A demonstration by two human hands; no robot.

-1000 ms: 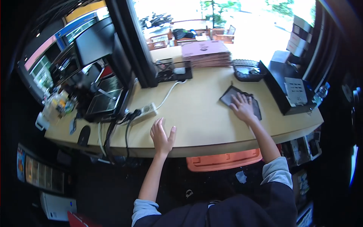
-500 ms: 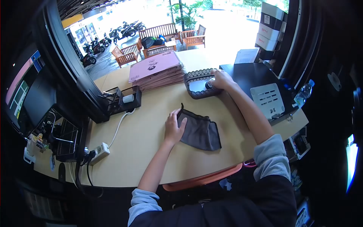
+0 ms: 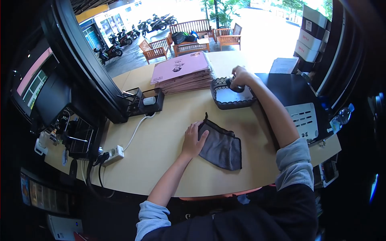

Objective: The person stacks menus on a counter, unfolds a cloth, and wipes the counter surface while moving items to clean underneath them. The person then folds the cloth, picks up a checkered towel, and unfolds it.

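Grey cloth (image 3: 222, 146) pinned under my open left hand (image 3: 194, 140). My right hand (image 3: 240, 76) grips a dark thing (image 3: 234, 86) at the far tray (image 3: 225, 106). Lifting it wants steadiness.

Open tabletop (image 3: 161, 158) left of cloth (image 3: 223, 146); menu stack (image 3: 183, 74) and tray (image 3: 233, 105) crowd beyond.

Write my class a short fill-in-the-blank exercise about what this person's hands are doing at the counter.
Only ____ hand, the left hand, touches the dark cloth.
The right hand grips a small dark object over the tray with the ____ lace rim.
The stack of menus beside that tray is ____.
Missing words: one; black; pink.
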